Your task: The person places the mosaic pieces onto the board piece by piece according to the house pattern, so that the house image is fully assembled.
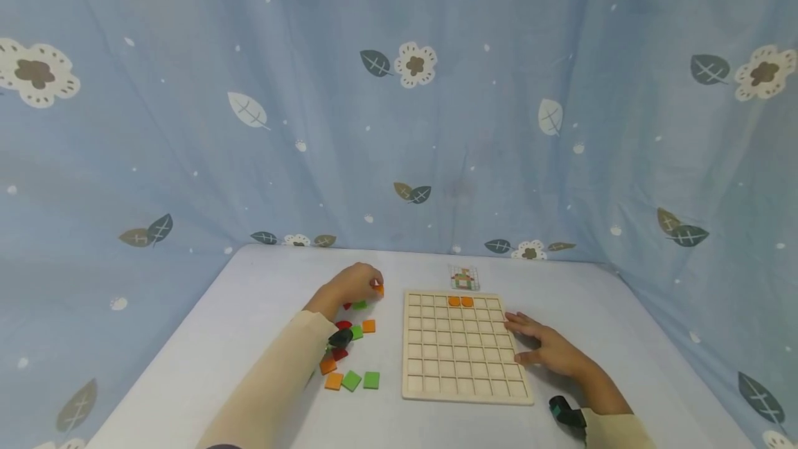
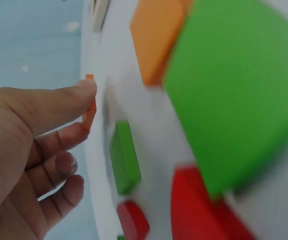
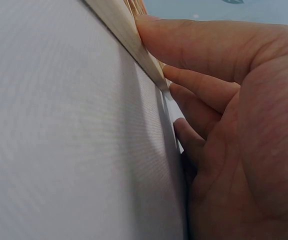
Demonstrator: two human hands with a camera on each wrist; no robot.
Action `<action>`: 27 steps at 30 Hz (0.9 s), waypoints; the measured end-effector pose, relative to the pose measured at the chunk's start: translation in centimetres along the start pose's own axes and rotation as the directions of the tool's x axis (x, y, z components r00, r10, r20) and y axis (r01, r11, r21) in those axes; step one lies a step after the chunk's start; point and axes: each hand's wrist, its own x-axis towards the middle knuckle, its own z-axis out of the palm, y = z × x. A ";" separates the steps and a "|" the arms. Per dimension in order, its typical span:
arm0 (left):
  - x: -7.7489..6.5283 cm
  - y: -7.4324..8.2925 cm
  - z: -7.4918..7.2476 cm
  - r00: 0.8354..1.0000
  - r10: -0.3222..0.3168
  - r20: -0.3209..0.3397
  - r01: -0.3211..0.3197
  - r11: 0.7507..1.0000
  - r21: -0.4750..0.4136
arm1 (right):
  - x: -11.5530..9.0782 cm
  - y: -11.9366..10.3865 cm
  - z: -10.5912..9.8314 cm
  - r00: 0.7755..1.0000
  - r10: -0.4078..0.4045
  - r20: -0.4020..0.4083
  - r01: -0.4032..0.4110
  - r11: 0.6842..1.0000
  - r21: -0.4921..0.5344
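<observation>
My left hand (image 1: 354,283) pinches a small orange tile (image 2: 89,115) between thumb and fingertip, slightly above the table. Below and around that arm lie loose tiles: a green square (image 1: 371,380), an orange square (image 1: 369,326), a red piece with a curved edge (image 1: 343,325) and several more, some hidden under the sleeve. A wooden grid board (image 1: 461,386) lies in the middle, with two orange round pieces (image 1: 460,302) side by side in its far row. At the board's right edge rests my right hand (image 1: 551,350), its thumb and fingertips touching the rim, fingers mostly straight.
Behind the board lies a small card (image 1: 464,278) printted with a coloured grid pattern. A blue curtain (image 1: 349,158) with flowers and leaves hangs along the far edge of the white table (image 1: 262,276).
</observation>
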 end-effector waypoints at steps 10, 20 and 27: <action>0.8 3.9 0.1 0.995 0.094 -0.016 -0.094 0.996 0.012 | 0.0 -0.1 -0.4 1.000 0.007 -0.007 -0.007 1.000 -0.002; 1.7 6.2 1.3 0.998 0.059 0.020 -0.058 0.998 -0.021 | 0.1 0.5 0.0 1.000 0.006 -0.006 -0.006 1.000 0.012; 2.4 7.8 1.5 0.991 0.132 0.004 -0.132 0.991 -0.015 | 0.1 0.2 0.0 1.000 -0.007 -0.007 0.007 1.000 -0.023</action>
